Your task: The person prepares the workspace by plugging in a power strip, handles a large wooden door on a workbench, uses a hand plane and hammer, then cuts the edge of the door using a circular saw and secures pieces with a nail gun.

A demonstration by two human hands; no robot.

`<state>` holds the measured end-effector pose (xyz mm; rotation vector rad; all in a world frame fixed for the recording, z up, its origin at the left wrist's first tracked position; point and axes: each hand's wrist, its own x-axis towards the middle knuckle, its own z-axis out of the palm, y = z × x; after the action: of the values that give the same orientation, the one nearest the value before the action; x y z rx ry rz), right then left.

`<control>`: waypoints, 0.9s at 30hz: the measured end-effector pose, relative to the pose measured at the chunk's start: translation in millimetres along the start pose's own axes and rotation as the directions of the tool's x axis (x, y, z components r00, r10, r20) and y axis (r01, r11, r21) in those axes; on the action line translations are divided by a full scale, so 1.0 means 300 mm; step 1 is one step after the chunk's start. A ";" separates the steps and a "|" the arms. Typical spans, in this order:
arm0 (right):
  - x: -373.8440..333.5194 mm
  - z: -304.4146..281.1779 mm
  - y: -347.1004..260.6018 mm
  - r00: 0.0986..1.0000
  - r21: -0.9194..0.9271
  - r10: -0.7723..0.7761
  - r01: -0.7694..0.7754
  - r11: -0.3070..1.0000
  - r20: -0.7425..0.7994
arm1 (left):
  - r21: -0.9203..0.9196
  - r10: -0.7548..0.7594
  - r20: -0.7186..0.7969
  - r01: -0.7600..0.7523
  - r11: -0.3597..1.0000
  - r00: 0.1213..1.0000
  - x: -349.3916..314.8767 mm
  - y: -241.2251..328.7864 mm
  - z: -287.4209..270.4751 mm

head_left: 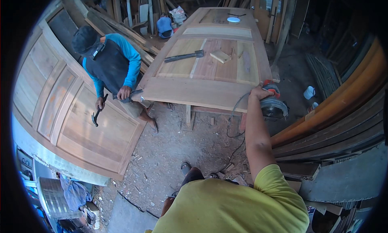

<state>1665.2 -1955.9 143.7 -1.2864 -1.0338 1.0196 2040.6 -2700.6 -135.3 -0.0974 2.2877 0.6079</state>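
Observation:
My right arm reaches forward, and my right hand (260,92) is closed on the handle of a red and dark circular saw (275,105) with a grey guard. The saw is at the near right corner of a large panelled wooden door (190,91), its blade side hanging past the edge. A dark cord (233,115) runs from near the saw down to the floor. My left hand is out of view. On the door lie a long dark tool (184,56) with a wider end, a small wood block (220,56) and a round white-and-blue lid-like thing (233,20).
At the door's left corner a co-worker (111,59) in blue sleeves holds a hammer (95,115). Another panelled door (93,128) leans at left. Boards (343,119) line the right side, near a white bucket (309,92). Wood scraps litter the floor (161,152).

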 end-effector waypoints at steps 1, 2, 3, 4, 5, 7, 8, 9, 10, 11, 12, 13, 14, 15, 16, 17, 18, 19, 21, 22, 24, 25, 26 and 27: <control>0.042 0.001 0.016 0.999 0.018 -0.031 0.031 0.999 -0.015 | 0.001 0.011 0.003 -0.011 1.000 1.000 0.012 0.016 0.002; 0.063 0.008 0.021 0.998 0.035 -0.057 0.058 0.998 -0.025 | 0.000 0.016 0.000 -0.016 1.000 1.000 0.020 0.023 0.000; 0.024 0.000 0.022 0.999 0.013 -0.032 0.032 0.999 -0.005 | -0.004 -0.001 -0.002 0.001 1.000 1.000 -0.006 0.005 -0.005; -0.013 -0.006 0.020 1.000 -0.009 -0.009 0.009 1.000 0.015 | -0.010 -0.014 -0.009 0.014 1.000 1.000 -0.020 -0.009 -0.012; -0.030 -0.010 0.021 1.000 -0.025 -0.004 0.004 1.000 0.018 | -0.016 -0.011 -0.012 0.011 1.000 1.000 -0.035 -0.012 -0.013; -0.018 -0.006 0.017 1.000 -0.039 -0.011 0.011 0.999 0.008 | -0.025 0.026 -0.021 -0.026 0.999 0.999 -0.025 0.007 -0.020; 0.010 -0.006 0.016 1.000 -0.041 -0.023 0.023 0.999 -0.002 | -0.022 0.061 -0.022 -0.062 0.998 0.998 0.003 0.033 -0.019; 0.032 -0.009 0.016 0.999 -0.062 -0.038 0.037 0.997 -0.018 | -0.023 0.081 -0.027 -0.081 0.996 0.996 0.025 0.047 -0.023; 0.042 -0.014 0.005 0.999 -0.076 -0.038 0.036 0.996 -0.021 | -0.028 0.080 -0.041 -0.081 0.996 0.996 0.038 0.037 -0.020; 0.011 -0.010 -0.012 1.000 -0.084 -0.015 0.014 0.996 -0.007 | -0.041 0.034 -0.060 -0.036 0.999 0.998 0.047 -0.024 -0.028; -0.028 -0.012 -0.028 0.999 -0.044 0.024 -0.022 0.999 0.027 | -0.062 -0.012 -0.069 0.008 0.998 0.998 0.054 -0.069 -0.026; -0.049 -0.020 -0.043 0.997 -0.010 0.048 -0.047 0.999 0.054 | -0.085 -0.037 -0.065 0.032 0.996 0.997 0.076 -0.071 -0.024; -0.056 -0.039 -0.051 0.992 0.065 0.077 -0.084 0.994 0.097 | -0.057 -0.019 -0.051 0.016 0.998 0.999 0.087 -0.058 -0.007; -0.041 -0.048 -0.059 0.994 0.076 0.061 -0.068 0.995 0.090 | -0.025 0.012 -0.031 -0.013 1.000 0.999 0.106 -0.030 0.008; -0.033 -0.053 -0.067 0.995 0.089 0.051 -0.058 0.994 0.087 | 0.009 0.038 -0.011 -0.038 0.999 0.999 0.111 -0.018 0.022; -0.041 -0.054 -0.074 0.994 0.104 0.055 -0.065 0.992 0.092 | -0.007 0.013 -0.020 -0.013 1.000 1.000 0.106 -0.040 0.029; -0.046 -0.050 -0.079 0.994 0.100 0.062 -0.071 0.993 0.085 | -0.023 -0.012 -0.031 0.011 1.000 0.999 0.104 -0.061 0.032; -0.048 -0.050 -0.080 0.995 0.092 0.064 -0.071 0.993 0.073 | -0.039 -0.032 -0.035 0.031 0.999 0.999 0.103 -0.066 0.039; -0.084 -0.057 -0.087 0.992 0.077 0.083 -0.090 0.993 0.093 | -0.082 -0.043 -0.042 0.040 0.996 0.998 0.076 -0.089 0.046; -0.112 -0.058 -0.085 0.990 0.068 0.097 -0.104 0.992 0.105 | -0.103 -0.054 -0.047 0.049 0.994 0.997 0.053 -0.105 0.047; -0.041 -0.032 -0.044 0.989 0.099 0.113 -0.122 0.987 0.100 | -0.128 -0.013 -0.050 0.006 0.992 0.999 0.052 -0.062 0.035; 0.016 -0.018 -0.020 0.990 0.114 0.111 -0.121 0.986 0.090 | -0.143 0.016 -0.043 -0.022 0.989 0.999 0.058 -0.010 0.029; 0.022 -0.009 -0.004 0.987 0.116 0.122 -0.134 0.984 0.105 | -0.159 -0.033 -0.041 0.026 0.987 0.999 0.043 -0.004 0.026; 0.029 -0.001 0.012 0.984 0.118 0.132 -0.146 0.982 0.119 | -0.175 -0.080 -0.038 0.072 0.982 0.996 0.032 0.003 0.024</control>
<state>1667.6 -1947.3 140.4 -1.2229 -0.9559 1.2555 2038.3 -2695.6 -145.9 -0.2840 2.2590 0.7715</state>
